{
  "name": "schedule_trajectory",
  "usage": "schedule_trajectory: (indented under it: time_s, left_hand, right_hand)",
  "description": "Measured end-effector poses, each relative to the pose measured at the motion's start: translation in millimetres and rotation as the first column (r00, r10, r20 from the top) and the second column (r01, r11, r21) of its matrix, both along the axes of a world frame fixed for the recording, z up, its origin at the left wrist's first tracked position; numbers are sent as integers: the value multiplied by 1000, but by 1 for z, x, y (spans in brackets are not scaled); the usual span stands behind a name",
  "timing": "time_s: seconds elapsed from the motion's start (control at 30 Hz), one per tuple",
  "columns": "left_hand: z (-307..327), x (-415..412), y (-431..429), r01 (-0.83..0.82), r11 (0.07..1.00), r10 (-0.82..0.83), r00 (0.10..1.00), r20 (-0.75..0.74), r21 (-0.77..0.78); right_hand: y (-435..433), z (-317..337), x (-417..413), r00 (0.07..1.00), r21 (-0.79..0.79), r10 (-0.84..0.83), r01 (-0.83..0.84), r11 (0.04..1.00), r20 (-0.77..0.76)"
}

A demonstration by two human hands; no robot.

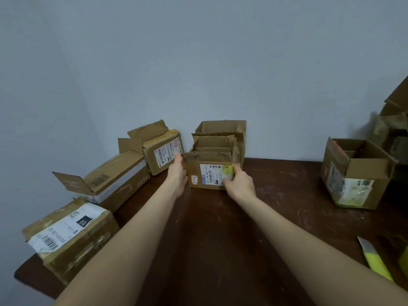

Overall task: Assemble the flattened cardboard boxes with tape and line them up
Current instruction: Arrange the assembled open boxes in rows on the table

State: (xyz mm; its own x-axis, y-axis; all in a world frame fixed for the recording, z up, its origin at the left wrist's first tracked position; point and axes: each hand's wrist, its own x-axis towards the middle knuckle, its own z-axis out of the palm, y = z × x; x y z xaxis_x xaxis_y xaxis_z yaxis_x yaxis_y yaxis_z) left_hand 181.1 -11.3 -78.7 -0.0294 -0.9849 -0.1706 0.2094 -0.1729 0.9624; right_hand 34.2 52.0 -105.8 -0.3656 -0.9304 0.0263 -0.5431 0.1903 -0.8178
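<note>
An open cardboard box (207,173) with a white shipping label stands on the dark wooden table (220,239) near the wall. My left hand (177,175) lies flat against its left side with straight fingers. My right hand (239,182) grips its front right corner, thumb on the label. Its top flaps stand up. To its left, three more boxes sit in a row: one labelled box (163,153), a longer box (114,180) with an open flap, and a closed box (70,237) at the table's near left corner.
Another open box (353,175) stands at the right side of the table. A heap of cardboard (395,129) rises behind it at the far right edge. A yellow-handled cutter (373,259) lies near the front right. The wall runs along the table's back.
</note>
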Motion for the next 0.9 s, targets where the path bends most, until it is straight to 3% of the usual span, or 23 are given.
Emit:
schedule_trajectory:
  time_s: [0.2,0.27,0.33,0.4,0.53,0.63,0.77,0.83,0.9]
  left_hand:
    - [5,3,-5,30,1000,-30,997,69,-6]
    - [7,5,5,-8,999,14,992,128,-47]
    - [12,9,18,-69,990,99,962,253,-126]
    - [15,18,32,-55,973,150,887,438,-222]
    - [23,54,64,36,921,269,662,700,-388]
    - [29,97,86,3,865,425,528,735,-502]
    - [33,177,114,-207,804,592,361,720,-558]
    - [26,220,125,-352,790,607,331,723,-503]
    - [16,252,137,-482,803,558,404,725,-349]
  right_hand:
    - [-21,1,7,999,56,-7,4,998,47]
    - [-17,1,6,993,70,-90,85,994,79]
    - [-5,1,7,970,26,-231,229,973,78]
    - [8,2,14,961,-59,-269,272,960,60]
    - [26,10,64,997,-137,-79,81,987,20]
    - [36,18,123,985,-107,170,-166,980,29]
    - [57,29,195,890,-53,439,-435,899,121]
    - [62,31,220,846,-23,508,-511,859,159]
    - [62,30,235,816,16,540,-555,832,207]
